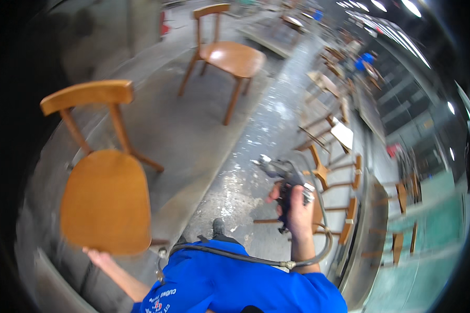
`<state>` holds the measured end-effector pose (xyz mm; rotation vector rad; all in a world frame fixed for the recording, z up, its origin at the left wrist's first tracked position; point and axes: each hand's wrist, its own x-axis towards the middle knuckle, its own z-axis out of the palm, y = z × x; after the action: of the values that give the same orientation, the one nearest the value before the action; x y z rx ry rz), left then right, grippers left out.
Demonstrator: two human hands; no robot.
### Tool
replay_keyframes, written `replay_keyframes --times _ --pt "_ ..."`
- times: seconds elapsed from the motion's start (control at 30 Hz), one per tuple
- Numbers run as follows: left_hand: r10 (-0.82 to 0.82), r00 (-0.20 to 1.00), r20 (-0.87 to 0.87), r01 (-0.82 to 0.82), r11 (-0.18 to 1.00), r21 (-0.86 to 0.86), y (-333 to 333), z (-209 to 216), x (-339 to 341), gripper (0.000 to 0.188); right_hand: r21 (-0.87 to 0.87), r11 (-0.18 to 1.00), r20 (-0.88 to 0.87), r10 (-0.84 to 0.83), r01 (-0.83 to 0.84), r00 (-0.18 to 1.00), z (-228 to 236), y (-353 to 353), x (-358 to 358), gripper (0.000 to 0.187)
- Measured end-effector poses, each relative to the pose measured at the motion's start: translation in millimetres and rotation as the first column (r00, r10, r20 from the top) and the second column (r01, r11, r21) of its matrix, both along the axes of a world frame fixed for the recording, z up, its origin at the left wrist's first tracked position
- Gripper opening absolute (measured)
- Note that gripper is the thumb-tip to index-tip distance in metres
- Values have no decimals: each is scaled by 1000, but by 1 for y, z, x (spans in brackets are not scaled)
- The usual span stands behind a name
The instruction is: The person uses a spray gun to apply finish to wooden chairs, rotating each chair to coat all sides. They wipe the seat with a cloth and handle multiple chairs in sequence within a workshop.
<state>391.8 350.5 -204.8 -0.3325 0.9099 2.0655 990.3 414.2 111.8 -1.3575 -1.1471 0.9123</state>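
The fingers of our left hand (99,257) meet the front edge of the near wooden chair (107,203), though we cannot tell whether they grip it or only touch it. Our right hand (299,211) is wrapped around a spray gun (286,195), held well apart from that chair. The near chair stands upright on a grey platform (185,141), to our left, its backrest away from us. The platform's long edge slants up and to the right, and beside it a strip of splotched floor (261,130) gives us open room, with our dark shoe (219,226) at its near end and the gun above it. Bare platform also lies between the near chair and a second chair (232,57), upright farther along. A hose (219,254) crosses our blue shirt (235,284) and loops past our right forearm, hemming in that side. Beyond the gun, an upturned chair (321,171) and others crowd the right edge of the strip, and farther up a person in blue (364,61) is among more furniture, blurred.
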Motion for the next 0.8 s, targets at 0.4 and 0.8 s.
replay_keyframes --times 0.4,0.8 --pt "-334 938 87 344 927 -147 142 62 286 86 281 949 -122 186 -146 975 -18 9 5 71" --pt "-530 -541 -653 108 726 -679 129 97 253 59 69 990 -99 129 -123 987 -31 -4 -3 64"
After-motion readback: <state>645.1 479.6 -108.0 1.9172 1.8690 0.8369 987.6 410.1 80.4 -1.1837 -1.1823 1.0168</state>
